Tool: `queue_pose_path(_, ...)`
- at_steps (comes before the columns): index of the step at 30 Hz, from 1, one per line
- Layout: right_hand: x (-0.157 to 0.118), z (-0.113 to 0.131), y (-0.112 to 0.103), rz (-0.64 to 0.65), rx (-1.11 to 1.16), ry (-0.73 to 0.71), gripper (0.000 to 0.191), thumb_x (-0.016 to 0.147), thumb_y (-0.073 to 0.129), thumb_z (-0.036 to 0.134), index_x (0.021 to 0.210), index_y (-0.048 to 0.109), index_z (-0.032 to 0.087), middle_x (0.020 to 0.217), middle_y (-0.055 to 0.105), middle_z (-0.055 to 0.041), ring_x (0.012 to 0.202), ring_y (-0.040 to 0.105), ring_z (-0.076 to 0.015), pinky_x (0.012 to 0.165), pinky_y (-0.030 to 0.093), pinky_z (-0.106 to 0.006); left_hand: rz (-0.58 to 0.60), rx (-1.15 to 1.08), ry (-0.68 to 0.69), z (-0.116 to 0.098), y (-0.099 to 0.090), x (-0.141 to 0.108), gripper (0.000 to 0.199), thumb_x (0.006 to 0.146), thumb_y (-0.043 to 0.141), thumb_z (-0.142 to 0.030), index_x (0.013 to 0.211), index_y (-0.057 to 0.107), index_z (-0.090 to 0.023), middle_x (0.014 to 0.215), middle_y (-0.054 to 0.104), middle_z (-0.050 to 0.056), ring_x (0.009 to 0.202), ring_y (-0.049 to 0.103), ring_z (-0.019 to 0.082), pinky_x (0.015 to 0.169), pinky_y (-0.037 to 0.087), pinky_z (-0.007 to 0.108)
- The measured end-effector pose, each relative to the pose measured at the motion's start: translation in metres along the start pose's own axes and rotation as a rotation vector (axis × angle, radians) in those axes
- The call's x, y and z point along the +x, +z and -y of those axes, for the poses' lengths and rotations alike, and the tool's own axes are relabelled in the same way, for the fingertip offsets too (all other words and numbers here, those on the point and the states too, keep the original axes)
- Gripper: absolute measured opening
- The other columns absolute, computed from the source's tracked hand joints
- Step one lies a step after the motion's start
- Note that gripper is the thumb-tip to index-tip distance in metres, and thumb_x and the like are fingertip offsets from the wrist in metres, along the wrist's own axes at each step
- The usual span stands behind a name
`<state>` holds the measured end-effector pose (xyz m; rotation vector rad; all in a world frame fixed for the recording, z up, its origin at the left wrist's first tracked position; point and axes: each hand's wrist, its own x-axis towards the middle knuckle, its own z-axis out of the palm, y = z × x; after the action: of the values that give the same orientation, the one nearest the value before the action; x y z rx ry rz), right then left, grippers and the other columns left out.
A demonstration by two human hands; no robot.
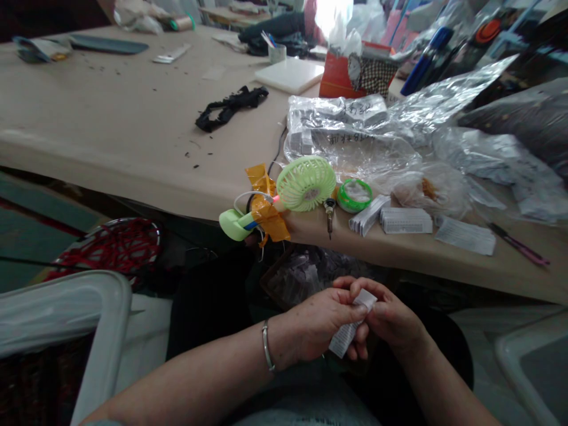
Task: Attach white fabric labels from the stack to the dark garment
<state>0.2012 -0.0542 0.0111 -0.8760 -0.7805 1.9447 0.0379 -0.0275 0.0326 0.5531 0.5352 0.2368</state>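
Above my lap, below the table edge, my left hand point(317, 322) pinches a small white printed label point(346, 337) between thumb and fingers. My right hand point(390, 316) meets it at the label's upper end, its fingertips closed on that end. Whether the label is a single piece or several layers cannot be made out. On the table edge in front lie a folded stack of white labels point(370, 215), a flat stack of printed labels point(406, 220) and a further spread of labels point(465, 235).
A green fan point(306, 183) is taped to the table edge, beside a pointed metal tip point(329, 218) and a green-rimmed round container point(354, 195). Small scissors point(519, 244) lie at right. Plastic bags point(350, 136) and black straps point(231, 108) lie behind. A white plastic bin point(110, 296) stands at left.
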Motion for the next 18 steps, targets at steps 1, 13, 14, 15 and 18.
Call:
queue_pose_path(1, 0.0, 0.001, 0.001, -0.015, -0.017, 0.006, 0.033, 0.064, 0.078, 0.034, 0.095, 0.071, 0.024, 0.114, 0.066, -0.006, 0.097, 0.066, -0.0212, 0.08, 0.054, -0.033, -0.007, -0.001, 0.01, 0.0, 0.0, 0.0, 0.03, 0.074, 0.066, -0.042, 0.08, 0.055, -0.015, 0.055, 0.055, -0.002, 0.043, 0.054, 0.01, 0.043, 0.042, 0.02)
queue_pose_path(13, 0.021, -0.004, 0.024, -0.505, -0.306, -0.234, 0.024, 0.076, 0.073, 0.038, 0.088, 0.062, 0.02, 0.066, 0.065, 0.0031, 0.045, 0.057, -0.0081, 0.043, 0.047, -0.018, -0.298, 0.058, 0.235, -0.011, -0.004, -0.002, 0.027, 0.075, 0.06, -0.043, 0.075, 0.055, -0.016, 0.057, 0.05, -0.004, 0.047, 0.051, 0.008, 0.044, 0.037, 0.018)
queue_pose_path(14, 0.022, -0.004, 0.027, -0.488, -0.302, -0.221, 0.023, 0.077, 0.071, 0.038, 0.086, 0.061, 0.02, 0.06, 0.063, 0.004, 0.041, 0.055, -0.0082, 0.04, 0.045, -0.018, -0.318, 0.073, 0.25, -0.011, -0.005, -0.002, 0.028, 0.075, 0.06, -0.044, 0.074, 0.054, -0.016, 0.056, 0.05, -0.004, 0.047, 0.05, 0.008, 0.044, 0.037, 0.019)
queue_pose_path(15, 0.024, -0.004, 0.029, -0.462, -0.295, -0.207, 0.023, 0.078, 0.07, 0.039, 0.084, 0.06, 0.02, 0.055, 0.061, 0.0049, 0.037, 0.053, -0.0088, 0.037, 0.044, -0.019, -0.335, 0.089, 0.264, -0.011, -0.005, -0.002, 0.029, 0.075, 0.06, -0.044, 0.072, 0.054, -0.016, 0.056, 0.05, -0.003, 0.047, 0.05, 0.009, 0.045, 0.037, 0.019)
queue_pose_path(18, 0.03, -0.002, 0.033, -0.382, -0.279, -0.179, 0.023, 0.081, 0.066, 0.041, 0.082, 0.057, 0.02, 0.044, 0.055, 0.006, 0.03, 0.049, -0.011, 0.033, 0.042, -0.022, -0.365, 0.122, 0.3, -0.013, -0.005, -0.005, 0.032, 0.076, 0.057, -0.046, 0.068, 0.052, -0.016, 0.055, 0.049, -0.003, 0.046, 0.048, 0.008, 0.046, 0.037, 0.02)
